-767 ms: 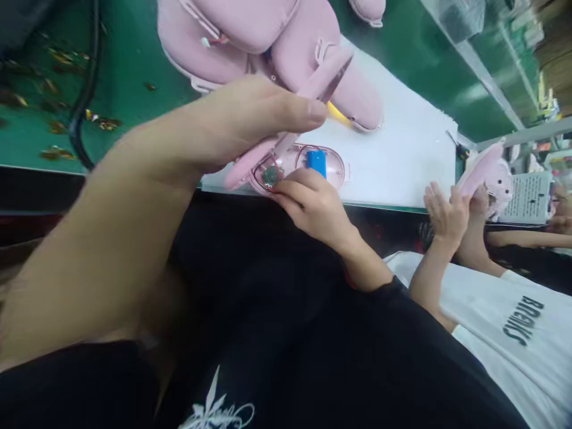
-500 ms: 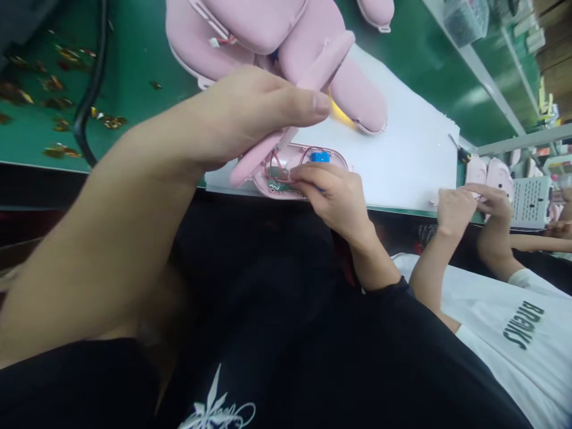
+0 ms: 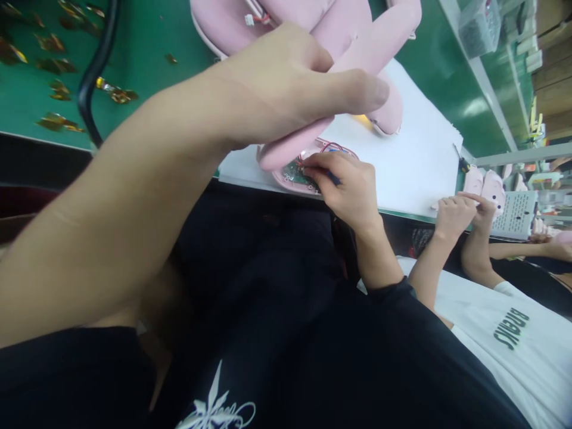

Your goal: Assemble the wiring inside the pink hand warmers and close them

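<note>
My left hand grips a smooth pink plastic shell tilted above the bench, thumb laid along it. Below and partly behind that shell lies an opened pink housing at the edge of a white sheet. Inside it I see a green circuit board and thin red and black wires. Mostly covered by my fingers is a blue part. My right hand reaches into the housing, fingertips pinched beside the board; what they hold is hidden.
More pink shells are piled behind my left hand, one with a white connector. Black cable and gold foil scraps lie on the green bench at left. On the right, a co-worker's hands work near pink pieces.
My left hand has brought the pink shell closer to the camera, covering more of the housing. My right fingers stay pinched by the board. The view has shifted slightly.
</note>
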`<action>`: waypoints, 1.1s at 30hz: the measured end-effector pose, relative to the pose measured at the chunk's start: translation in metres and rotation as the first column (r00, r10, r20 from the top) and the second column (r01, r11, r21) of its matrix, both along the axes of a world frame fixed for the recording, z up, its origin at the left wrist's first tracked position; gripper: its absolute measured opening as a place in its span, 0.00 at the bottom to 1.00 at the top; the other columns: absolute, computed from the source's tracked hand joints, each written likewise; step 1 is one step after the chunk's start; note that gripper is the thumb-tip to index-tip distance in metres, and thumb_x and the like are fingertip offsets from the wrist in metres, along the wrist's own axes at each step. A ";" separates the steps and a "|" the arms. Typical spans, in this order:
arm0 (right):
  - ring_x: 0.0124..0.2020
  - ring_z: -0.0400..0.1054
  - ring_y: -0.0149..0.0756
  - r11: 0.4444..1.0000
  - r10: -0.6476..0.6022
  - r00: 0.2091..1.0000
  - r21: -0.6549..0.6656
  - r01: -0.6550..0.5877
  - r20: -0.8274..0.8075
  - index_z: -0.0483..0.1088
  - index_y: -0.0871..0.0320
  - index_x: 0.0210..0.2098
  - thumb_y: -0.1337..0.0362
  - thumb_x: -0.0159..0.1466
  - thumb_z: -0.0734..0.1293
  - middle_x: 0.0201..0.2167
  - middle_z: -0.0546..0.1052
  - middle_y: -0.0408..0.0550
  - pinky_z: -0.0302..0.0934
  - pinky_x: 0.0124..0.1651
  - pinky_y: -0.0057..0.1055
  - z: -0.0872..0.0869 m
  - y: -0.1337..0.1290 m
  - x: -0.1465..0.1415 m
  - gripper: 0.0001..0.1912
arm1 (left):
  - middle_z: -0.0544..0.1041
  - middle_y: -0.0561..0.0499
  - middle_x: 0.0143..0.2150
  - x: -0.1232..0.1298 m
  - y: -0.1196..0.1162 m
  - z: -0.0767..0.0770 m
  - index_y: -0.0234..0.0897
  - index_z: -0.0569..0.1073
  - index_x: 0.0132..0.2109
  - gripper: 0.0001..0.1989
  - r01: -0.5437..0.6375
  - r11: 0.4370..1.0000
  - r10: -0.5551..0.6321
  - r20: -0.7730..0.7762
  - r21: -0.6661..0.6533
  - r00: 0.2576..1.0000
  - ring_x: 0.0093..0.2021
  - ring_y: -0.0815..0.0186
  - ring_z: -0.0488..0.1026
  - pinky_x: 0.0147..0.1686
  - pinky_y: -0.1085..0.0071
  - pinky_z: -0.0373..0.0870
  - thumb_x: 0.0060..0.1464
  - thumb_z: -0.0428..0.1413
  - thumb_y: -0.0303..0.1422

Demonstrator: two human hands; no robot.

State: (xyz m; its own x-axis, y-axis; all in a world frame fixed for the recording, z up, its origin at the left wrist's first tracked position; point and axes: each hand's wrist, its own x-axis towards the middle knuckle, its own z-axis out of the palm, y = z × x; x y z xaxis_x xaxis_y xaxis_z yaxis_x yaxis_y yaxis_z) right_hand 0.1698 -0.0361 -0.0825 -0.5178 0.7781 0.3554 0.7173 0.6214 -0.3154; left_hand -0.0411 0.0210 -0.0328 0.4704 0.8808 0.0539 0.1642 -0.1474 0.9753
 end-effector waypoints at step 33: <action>0.34 0.76 0.36 0.995 -0.028 0.874 -0.068 0.070 0.486 0.71 0.56 0.43 0.68 0.73 0.60 0.31 0.74 0.44 0.74 0.48 0.36 0.031 0.016 -0.064 0.07 | 0.58 0.55 0.23 -0.038 0.015 -0.024 0.27 0.71 0.30 0.31 -0.025 1.000 0.022 -0.102 -0.019 0.995 0.36 0.59 0.77 0.49 0.49 0.73 0.64 0.59 0.55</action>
